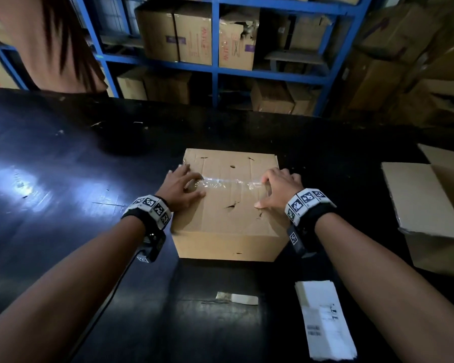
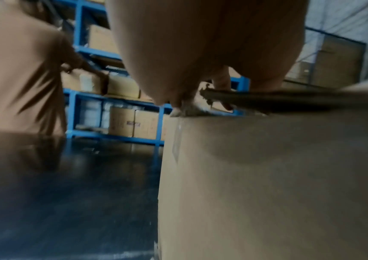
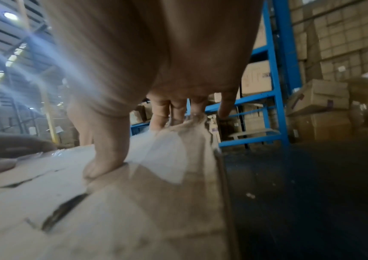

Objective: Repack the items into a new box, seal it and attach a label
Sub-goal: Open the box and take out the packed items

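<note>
A closed cardboard box (image 1: pixel 228 218) stands on the black table (image 1: pixel 63 179). Clear tape (image 1: pixel 226 182) runs across its top seam from left to right. My left hand (image 1: pixel 192 186) lies flat with spread fingers on the left end of the tape. My right hand (image 1: pixel 266 192) presses the right end with arched fingers at the box edge, its thumb on the lid. In the right wrist view the fingertips (image 3: pixel 158 123) touch the tape (image 3: pixel 162 158) on the box (image 3: pixel 111 219). The left wrist view shows the box side (image 2: pixel 267 184). A white label sheet (image 1: pixel 325 320) lies near right.
An open cardboard box (image 1: pixel 425 205) sits at the table's right edge. A small strip of paper (image 1: pixel 237 298) lies in front of the taped box. Another person (image 1: pixel 50 43) stands behind the table at far left. Blue shelving (image 1: pixel 215 66) with cartons fills the background.
</note>
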Demonstrator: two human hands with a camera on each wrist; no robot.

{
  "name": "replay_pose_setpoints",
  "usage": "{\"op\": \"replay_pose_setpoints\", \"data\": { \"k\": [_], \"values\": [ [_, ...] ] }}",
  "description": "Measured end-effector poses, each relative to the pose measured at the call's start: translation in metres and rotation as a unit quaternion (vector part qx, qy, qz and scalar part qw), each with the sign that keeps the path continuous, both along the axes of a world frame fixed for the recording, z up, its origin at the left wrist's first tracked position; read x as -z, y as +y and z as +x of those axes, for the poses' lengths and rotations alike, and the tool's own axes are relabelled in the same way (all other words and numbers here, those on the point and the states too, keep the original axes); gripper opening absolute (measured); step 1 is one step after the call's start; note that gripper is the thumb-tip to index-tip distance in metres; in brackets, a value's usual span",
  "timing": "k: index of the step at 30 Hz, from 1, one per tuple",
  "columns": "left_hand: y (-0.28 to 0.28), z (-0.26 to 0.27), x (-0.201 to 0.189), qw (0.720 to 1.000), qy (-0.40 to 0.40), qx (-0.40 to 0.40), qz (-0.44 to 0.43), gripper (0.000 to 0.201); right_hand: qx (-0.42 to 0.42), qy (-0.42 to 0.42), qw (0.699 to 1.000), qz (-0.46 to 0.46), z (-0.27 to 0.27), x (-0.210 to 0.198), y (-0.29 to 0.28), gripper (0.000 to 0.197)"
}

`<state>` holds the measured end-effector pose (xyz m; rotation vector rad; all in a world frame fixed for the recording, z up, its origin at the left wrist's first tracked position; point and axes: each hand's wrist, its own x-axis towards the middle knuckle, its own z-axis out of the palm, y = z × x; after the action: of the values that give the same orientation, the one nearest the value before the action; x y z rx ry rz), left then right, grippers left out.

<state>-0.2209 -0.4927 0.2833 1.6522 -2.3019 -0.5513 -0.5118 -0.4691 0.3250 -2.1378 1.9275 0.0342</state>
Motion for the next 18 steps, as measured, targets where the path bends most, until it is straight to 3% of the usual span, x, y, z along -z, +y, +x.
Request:
{"op": "replay_pose_setpoints", "data": {
  "k": [3,5,8,13,16,18],
  "values": [
    [0.001,0.002,-0.01,0.994,-0.063,-0.006,-0.085,0.061,0.001,0.01,0.999,-0.037,0.005,-0.016,0.009,0.057],
    [0.006,0.004,-0.018,0.992,-0.052,0.004,-0.116,0.057,0.014,-0.011,0.998,-0.057,0.007,-0.026,0.018,0.056],
    [0.02,0.006,-0.031,0.992,0.048,0.027,-0.117,0.068,0.051,-0.087,0.994,-0.049,0.01,-0.037,0.034,0.058],
    [0.046,0.008,-0.05,0.977,0.196,0.022,-0.084,0.033,0.038,-0.18,0.979,-0.084,0.013,-0.054,0.066,0.04],
    [0.062,0.013,-0.06,0.968,0.238,0.048,-0.059,0.007,0.02,-0.224,0.969,-0.101,0.011,-0.064,0.085,0.024],
    [0.075,0.018,-0.066,0.968,0.234,0.085,-0.028,0.017,0.006,-0.209,0.974,-0.09,0.009,-0.066,0.1,0.021]
  ]
}}
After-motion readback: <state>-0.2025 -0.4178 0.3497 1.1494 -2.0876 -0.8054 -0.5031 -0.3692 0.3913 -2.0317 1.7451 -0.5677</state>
